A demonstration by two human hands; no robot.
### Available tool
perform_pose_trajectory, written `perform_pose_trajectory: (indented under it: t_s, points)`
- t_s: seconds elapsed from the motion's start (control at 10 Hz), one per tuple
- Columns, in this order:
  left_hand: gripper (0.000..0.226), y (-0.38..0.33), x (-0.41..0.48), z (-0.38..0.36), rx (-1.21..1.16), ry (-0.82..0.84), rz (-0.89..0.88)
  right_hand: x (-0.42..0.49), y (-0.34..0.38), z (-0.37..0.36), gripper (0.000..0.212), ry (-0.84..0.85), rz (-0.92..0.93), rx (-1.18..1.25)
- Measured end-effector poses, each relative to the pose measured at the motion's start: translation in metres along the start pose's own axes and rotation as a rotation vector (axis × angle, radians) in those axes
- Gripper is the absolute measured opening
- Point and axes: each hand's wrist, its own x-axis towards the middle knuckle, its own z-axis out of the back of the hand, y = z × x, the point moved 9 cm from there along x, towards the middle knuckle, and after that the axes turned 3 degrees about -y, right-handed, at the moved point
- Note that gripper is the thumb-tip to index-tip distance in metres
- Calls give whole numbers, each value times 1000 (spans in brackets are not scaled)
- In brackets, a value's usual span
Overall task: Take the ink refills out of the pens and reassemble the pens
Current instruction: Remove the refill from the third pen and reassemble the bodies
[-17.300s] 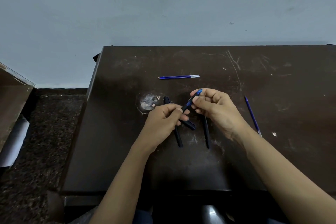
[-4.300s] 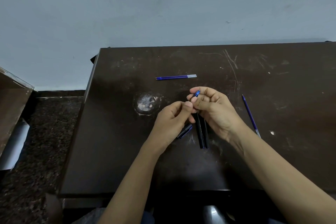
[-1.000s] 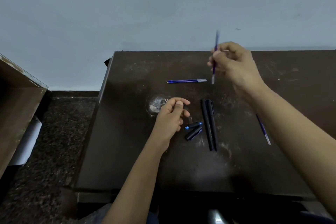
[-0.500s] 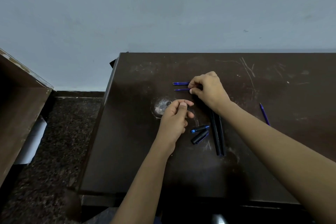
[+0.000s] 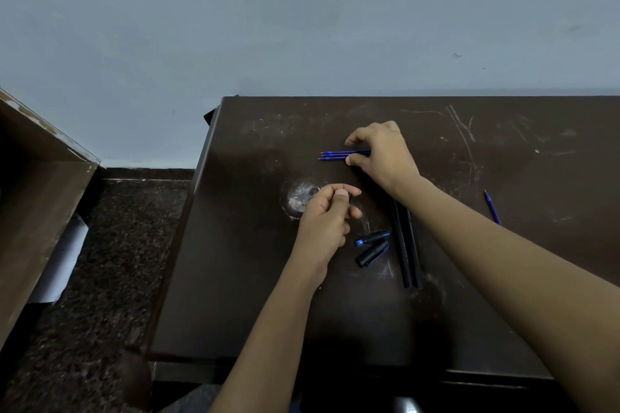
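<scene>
two blue ink refills lie side by side at the back, a third refill far right, two black barrels and two caps near centre.

Three refills; two barrels; two caps.

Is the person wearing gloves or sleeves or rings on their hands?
No. The left hand and the right hand are bare, with no gloves, and I can see no rings, watch or bracelet. Both forearms are bare too, with no sleeve showing. The fingernails look short and plain.
</scene>
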Motion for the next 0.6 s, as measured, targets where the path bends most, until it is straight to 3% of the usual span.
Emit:
perform_pose_trajectory:
  t_s: [0.6]
  points:
    - [25,-1,-2,0,8,1,12,7,-12,-10,22,37,-64,58]
